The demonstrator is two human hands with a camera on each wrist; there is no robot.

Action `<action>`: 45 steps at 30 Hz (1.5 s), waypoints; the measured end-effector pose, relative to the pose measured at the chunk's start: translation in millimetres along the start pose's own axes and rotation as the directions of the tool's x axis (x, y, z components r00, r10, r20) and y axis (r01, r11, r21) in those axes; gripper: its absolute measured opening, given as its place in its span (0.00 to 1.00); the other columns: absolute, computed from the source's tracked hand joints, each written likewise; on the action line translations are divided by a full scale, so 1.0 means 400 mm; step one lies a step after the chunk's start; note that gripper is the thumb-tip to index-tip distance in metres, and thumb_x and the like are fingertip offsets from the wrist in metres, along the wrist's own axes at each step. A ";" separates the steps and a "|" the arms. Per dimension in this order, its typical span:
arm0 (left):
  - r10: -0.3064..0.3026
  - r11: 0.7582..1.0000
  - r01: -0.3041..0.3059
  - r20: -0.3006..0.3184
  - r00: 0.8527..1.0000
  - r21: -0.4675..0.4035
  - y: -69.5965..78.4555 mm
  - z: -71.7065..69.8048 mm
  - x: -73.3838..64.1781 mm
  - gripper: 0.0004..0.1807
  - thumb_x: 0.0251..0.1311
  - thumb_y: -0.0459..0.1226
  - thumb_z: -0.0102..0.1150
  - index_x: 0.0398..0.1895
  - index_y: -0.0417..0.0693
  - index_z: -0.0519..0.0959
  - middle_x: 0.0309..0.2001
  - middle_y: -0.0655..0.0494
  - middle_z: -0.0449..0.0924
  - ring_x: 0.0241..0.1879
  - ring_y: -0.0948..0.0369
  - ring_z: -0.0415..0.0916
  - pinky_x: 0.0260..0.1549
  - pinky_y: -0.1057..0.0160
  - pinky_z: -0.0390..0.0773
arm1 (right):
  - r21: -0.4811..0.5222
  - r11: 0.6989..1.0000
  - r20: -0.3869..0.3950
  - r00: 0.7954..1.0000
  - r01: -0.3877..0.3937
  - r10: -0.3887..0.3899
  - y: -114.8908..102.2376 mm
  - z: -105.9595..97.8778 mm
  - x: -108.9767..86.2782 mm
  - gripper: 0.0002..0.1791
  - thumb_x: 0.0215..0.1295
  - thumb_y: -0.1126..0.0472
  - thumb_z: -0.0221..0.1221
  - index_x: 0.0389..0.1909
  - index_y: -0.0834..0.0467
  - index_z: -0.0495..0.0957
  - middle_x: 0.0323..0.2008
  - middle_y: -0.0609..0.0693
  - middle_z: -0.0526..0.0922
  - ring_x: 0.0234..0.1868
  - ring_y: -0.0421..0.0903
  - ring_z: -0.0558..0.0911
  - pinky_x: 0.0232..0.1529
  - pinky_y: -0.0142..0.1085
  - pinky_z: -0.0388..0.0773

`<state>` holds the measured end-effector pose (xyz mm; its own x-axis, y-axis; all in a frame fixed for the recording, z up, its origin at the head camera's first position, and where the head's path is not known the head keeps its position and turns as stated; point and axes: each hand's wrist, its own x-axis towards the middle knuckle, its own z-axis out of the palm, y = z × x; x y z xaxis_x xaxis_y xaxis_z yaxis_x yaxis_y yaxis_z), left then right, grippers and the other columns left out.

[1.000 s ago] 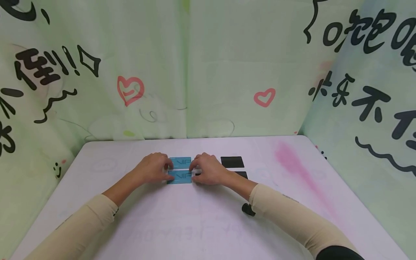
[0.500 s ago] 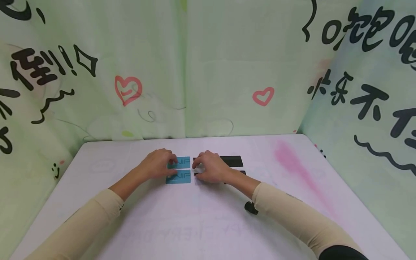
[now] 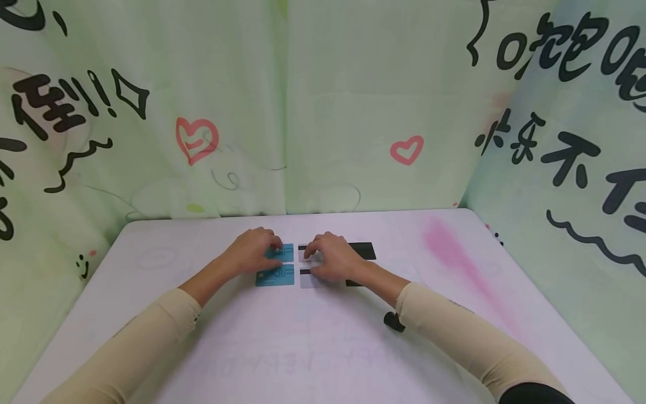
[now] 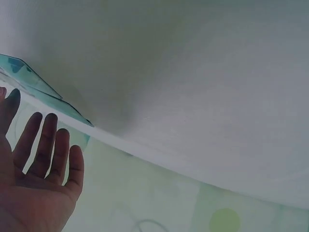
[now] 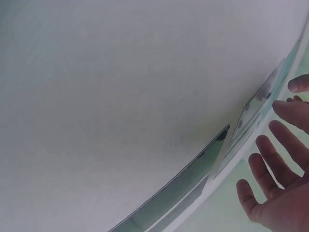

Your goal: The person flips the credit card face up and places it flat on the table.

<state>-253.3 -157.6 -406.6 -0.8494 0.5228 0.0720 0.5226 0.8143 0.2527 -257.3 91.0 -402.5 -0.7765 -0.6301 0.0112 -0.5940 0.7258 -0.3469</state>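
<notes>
Two blue "VIP" cards lie one behind the other, the far card (image 3: pixel 288 252) and the near card (image 3: pixel 275 276). My left hand (image 3: pixel 254 251) is over their left part, its fingertips and thumb overlapping them. In the left wrist view that hand's fingers (image 4: pixel 46 145) are spread and fairly straight, with nothing between them. To the right lie two pale cards with black stripes, a far one (image 3: pixel 302 255) and a near one (image 3: pixel 308 280). My right hand (image 3: pixel 334 258) hovers over these and partly hides them. Its loosely extended fingers (image 5: pixel 265 164) hold nothing in the right wrist view.
Two black cards, a far one (image 3: pixel 364 251) and a near one (image 3: pixel 353 283), lie partly behind my right hand and wrist. A small black cylinder (image 3: pixel 393 321) sits by the right sleeve. The white table (image 3: pixel 282 342) ends at a printed green curtain (image 3: pixel 333 112).
Both hands have shifted to the right. My right fingers have left the blue cards' right edge and moved over the striped cards, which show more now. The cards stay in their rows.
</notes>
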 end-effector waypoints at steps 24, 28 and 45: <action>-0.022 1.000 0.022 0.049 0.999 -0.008 0.036 0.012 0.075 0.24 0.60 0.48 0.74 0.56 0.46 0.86 0.46 0.52 0.85 0.46 0.55 0.77 0.51 0.52 0.80 | -0.034 0.998 -0.018 0.999 -0.052 0.051 0.072 -0.033 -0.004 0.19 0.57 0.63 0.69 0.51 0.56 0.87 0.48 0.50 0.87 0.50 0.50 0.78 0.55 0.48 0.77; -0.018 1.000 0.019 0.064 0.998 -0.014 0.042 0.015 0.088 0.25 0.60 0.48 0.74 0.57 0.46 0.86 0.46 0.53 0.85 0.47 0.55 0.78 0.52 0.53 0.79 | -0.050 0.997 -0.011 0.998 -0.060 0.059 0.081 -0.037 -0.003 0.20 0.57 0.63 0.69 0.52 0.55 0.86 0.49 0.51 0.87 0.50 0.51 0.78 0.54 0.48 0.78; -0.034 0.998 0.038 0.100 0.994 -0.039 0.059 0.019 0.120 0.27 0.59 0.48 0.74 0.59 0.46 0.85 0.48 0.54 0.85 0.49 0.55 0.77 0.55 0.52 0.79 | -0.054 0.995 0.041 0.995 -0.088 0.091 0.113 -0.053 0.006 0.24 0.56 0.63 0.69 0.56 0.57 0.85 0.50 0.52 0.87 0.51 0.51 0.77 0.53 0.48 0.76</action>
<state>-281.2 -111.3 -404.3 -0.8553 0.5171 -0.0334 0.4863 0.8233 0.2927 -290.3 128.1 -398.3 -0.8178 -0.5725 -0.0588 -0.5335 0.7925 -0.2954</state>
